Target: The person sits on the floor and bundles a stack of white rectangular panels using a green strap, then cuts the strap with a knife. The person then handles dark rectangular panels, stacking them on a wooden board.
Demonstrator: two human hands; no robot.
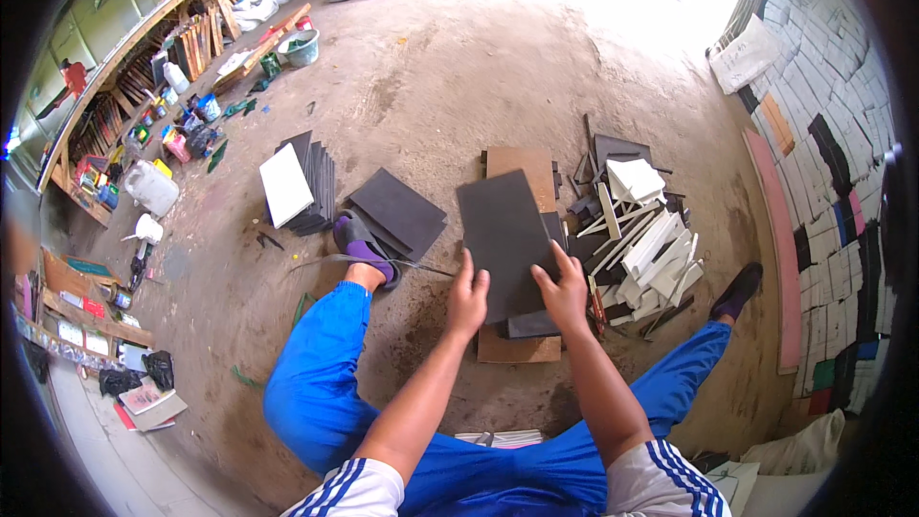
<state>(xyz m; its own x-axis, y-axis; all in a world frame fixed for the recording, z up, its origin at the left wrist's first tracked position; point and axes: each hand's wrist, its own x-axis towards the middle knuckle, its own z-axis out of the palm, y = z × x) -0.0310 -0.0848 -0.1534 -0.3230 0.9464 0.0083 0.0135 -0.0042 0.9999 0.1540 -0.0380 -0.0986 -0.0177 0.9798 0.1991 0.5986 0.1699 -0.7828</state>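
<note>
A flat black rectangular sheet (pixel 500 239) is held up between my two hands, tilted a little. On its left edge my left hand (pixel 467 295) grips it, thumb on the face. My right hand (pixel 563 289) pinches the lower right edge, its thumb also on the face. Beneath lies a brown board (pixel 520 352), partly covered by the sheet, with a small dark block (pixel 532 325) on it near my right hand. Just left, more black sheets (pixel 397 213) lie on the floor beside my foot. How thick the held sheet is, I cannot tell.
A heap of white and black offcut strips (pixel 651 244) lies right of the board. To the left stands a stack of dark sheets (pixel 321 187) with a white one (pixel 285 186). Buckets (pixel 299 48) and bottles line the left side; stacked white material (pixel 828 230) walls the right.
</note>
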